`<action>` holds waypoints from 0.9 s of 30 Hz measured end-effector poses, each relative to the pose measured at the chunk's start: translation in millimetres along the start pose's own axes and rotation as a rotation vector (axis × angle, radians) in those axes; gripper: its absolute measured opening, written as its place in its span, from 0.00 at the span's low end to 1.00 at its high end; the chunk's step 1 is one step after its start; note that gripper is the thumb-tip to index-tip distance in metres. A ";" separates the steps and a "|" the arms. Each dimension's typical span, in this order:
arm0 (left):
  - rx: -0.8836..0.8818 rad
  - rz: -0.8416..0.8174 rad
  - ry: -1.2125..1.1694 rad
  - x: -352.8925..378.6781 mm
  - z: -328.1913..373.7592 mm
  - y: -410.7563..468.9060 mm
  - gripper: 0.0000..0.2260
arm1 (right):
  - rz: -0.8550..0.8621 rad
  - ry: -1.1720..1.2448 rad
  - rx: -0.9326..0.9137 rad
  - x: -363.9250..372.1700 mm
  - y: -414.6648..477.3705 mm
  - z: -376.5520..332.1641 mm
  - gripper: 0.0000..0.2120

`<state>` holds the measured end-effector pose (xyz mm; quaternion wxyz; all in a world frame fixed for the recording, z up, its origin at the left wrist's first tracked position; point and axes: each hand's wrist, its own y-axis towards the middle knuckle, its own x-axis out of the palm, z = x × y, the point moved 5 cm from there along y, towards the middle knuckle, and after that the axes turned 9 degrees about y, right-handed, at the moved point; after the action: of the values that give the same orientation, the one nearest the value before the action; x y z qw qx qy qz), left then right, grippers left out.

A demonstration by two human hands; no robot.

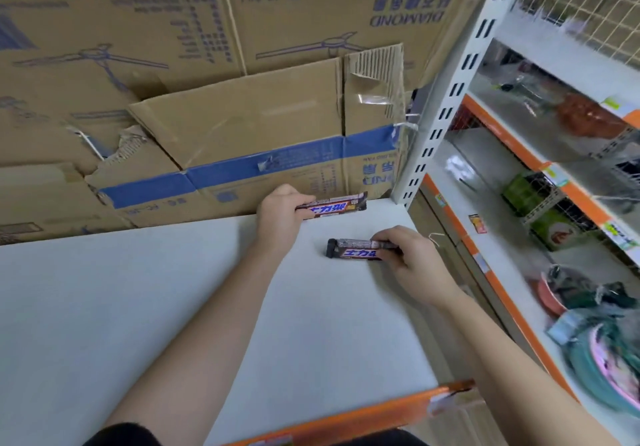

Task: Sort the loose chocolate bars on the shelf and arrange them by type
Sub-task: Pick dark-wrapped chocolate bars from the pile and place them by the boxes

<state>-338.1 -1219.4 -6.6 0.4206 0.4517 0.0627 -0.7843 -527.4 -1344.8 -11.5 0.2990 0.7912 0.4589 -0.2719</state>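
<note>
Left hand is gripping the far chocolate bar by the cardboard boxes while my right hand is gripping the near chocolate bar on the shelf, and I am likely lining up matching wrappers.

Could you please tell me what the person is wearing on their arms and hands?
Both forearms are bare, with no long sleeves. The left hand and right hand wear no gloves, and no watch, bracelet or ring shows. Dark fabric at the bottom edge may be a short sleeve; I cannot tell.
</note>
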 end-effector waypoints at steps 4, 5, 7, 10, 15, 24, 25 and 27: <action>-0.017 0.098 0.029 5.0 -0.3 -1.1 0.10 | -0.003 0.050 -0.012 -9.1 -3.2 8.8 0.08; -0.031 0.113 0.030 4.9 0.4 -1.1 0.09 | -0.003 0.064 -0.012 -9.2 -3.6 9.5 0.08; -0.062 0.122 0.029 6.6 4.7 0.1 0.08 | 0.001 0.081 -0.012 -8.9 -4.3 10.3 0.08; -0.050 0.094 0.030 14.0 14.1 4.0 0.07 | 0.005 0.077 -0.014 -8.7 -5.7 11.6 0.09; 0.011 0.095 0.012 25.2 21.1 6.4 0.08 | 0.033 0.084 -0.033 -10.0 -9.9 13.1 0.08; 0.018 0.171 0.181 26.8 24.1 2.2 0.04 | 0.041 0.091 -0.049 -9.8 -10.4 13.1 0.07; 0.018 0.169 0.228 27.0 23.7 2.6 0.05 | 0.041 0.091 -0.047 -9.8 -10.5 13.3 0.07; 0.022 0.166 0.285 28.0 22.7 2.0 0.07 | 0.038 0.088 -0.041 -9.5 -10.3 14.0 0.07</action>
<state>-358.2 -1248.5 -14.1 0.4658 0.5665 0.0756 -0.6756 -542.9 -1356.1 -16.5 0.2998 0.8046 0.4621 -0.2218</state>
